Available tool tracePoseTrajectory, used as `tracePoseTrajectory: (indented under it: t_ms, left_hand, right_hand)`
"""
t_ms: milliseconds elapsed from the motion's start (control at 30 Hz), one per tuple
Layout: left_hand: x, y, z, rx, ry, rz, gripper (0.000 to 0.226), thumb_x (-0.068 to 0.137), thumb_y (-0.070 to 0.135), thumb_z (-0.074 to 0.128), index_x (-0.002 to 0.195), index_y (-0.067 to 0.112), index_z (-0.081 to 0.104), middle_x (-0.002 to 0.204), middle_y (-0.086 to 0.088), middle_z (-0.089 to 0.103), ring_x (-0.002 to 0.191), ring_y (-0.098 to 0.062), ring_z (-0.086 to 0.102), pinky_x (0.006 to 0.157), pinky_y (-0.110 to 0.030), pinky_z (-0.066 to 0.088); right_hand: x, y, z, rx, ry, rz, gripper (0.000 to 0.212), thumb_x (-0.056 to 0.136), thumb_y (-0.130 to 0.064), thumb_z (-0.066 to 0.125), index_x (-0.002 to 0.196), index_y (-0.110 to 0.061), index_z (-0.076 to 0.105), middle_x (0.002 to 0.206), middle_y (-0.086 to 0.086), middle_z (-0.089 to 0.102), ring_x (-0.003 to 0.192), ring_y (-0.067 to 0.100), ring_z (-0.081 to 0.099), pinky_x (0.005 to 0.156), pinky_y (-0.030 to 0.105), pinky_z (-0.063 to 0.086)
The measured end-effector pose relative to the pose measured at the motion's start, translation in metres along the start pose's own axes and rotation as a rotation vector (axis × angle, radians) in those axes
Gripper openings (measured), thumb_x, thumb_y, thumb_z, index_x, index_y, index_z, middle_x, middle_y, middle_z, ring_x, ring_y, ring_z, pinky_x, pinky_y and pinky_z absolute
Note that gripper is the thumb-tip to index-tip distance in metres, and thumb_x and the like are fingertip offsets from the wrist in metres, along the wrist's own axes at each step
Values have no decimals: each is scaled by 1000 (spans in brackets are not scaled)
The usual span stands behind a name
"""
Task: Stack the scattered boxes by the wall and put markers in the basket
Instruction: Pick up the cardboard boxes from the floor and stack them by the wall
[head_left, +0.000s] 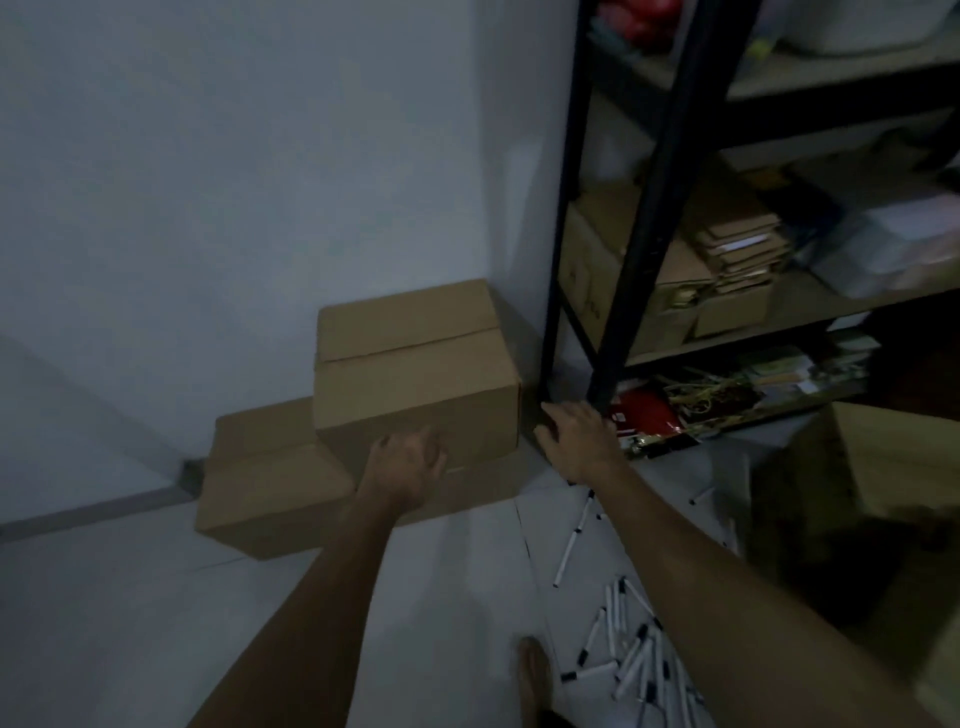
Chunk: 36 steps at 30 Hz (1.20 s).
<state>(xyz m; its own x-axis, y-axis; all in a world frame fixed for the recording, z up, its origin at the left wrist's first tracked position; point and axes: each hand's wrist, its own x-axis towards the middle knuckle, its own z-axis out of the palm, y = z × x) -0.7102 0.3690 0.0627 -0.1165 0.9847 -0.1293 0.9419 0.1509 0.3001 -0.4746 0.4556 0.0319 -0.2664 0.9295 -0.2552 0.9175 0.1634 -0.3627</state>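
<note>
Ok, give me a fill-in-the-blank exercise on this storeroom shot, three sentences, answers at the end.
1. The smaller cardboard box sits on top of a ____ cardboard box.
2. The markers lie scattered on the ____.
3. The right hand is beside the foot of the black ____.

Answers: larger; floor; shelf

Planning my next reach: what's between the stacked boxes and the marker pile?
In the head view, only bare floor separates the stacked boxes from the marker pile.
</note>
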Motion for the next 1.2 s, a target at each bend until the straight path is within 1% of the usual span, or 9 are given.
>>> tracePoseTrajectory:
  t_ms: [133,267,400,667,767,867,1000,1067,1200]
  left_hand:
    - [-59,65,-33,46,-148,49,38,101,37,39,135,25,53,129,-9,62,117,-31,57,100,-37,37]
    - [-102,139,-41,89,-229,173,39,103,36,35,133,20,54,128,-10,61,111,-31,59,94,-36,41]
    - [-134,213,-29,58,-231,254,42,102,36,37,139,20,50,142,-6,52,126,-28,50,104,-36,38]
    - [-250,353,48,-46,-292,271,42,100,35,46,141,25,47,137,-7,53,128,-24,47,110,-36,32]
    - [-309,408,82,-41,-305,267,42,100,34,47,140,24,48,136,-8,55,127,-24,49,106,-33,34]
    - [-362,463,109,-20,-364,268,43,99,35,48,140,23,49,137,-8,55,126,-26,50,106,-34,38]
    - [-411,521,136,-20,-405,296,45,99,36,49,141,21,48,141,-5,53,129,-24,49,106,-33,38]
    - [-433,547,150,-29,-422,320,46,99,36,49,142,21,47,144,-5,51,131,-23,47,107,-32,38]
    - [-471,580,176,-26,-423,349,45,98,34,50,142,21,48,144,-4,51,133,-21,45,108,-28,33]
  right_hand:
    - [-97,28,-35,46,-116,113,56,100,-46,38,152,-29,30,155,8,34,142,30,28,114,47,27]
    - [-179,69,-67,52,-171,235,60,100,-49,36,155,-26,24,157,8,30,145,29,24,115,46,24]
    - [-243,127,-86,91,-163,328,62,101,-50,35,156,-28,17,160,7,24,148,32,18,118,48,20]
    - [-398,269,-85,181,-112,434,58,99,-52,38,151,-28,31,153,13,36,141,34,33,114,48,28]
    - [-469,324,-83,142,-100,422,58,99,-50,39,152,-26,30,150,10,42,138,31,37,113,45,32]
    - [-537,376,-85,195,-123,459,59,101,-45,41,153,-21,26,154,9,36,140,31,34,113,44,32]
    - [-609,430,-87,227,-121,562,62,101,-45,42,154,-21,24,155,12,32,143,33,30,115,48,26]
    - [-640,456,-83,194,-90,570,61,100,-46,43,154,-21,26,152,13,38,141,32,34,114,43,31]
    - [-686,494,-72,289,-79,627,59,99,-42,45,152,-20,30,149,14,41,136,34,40,111,45,36]
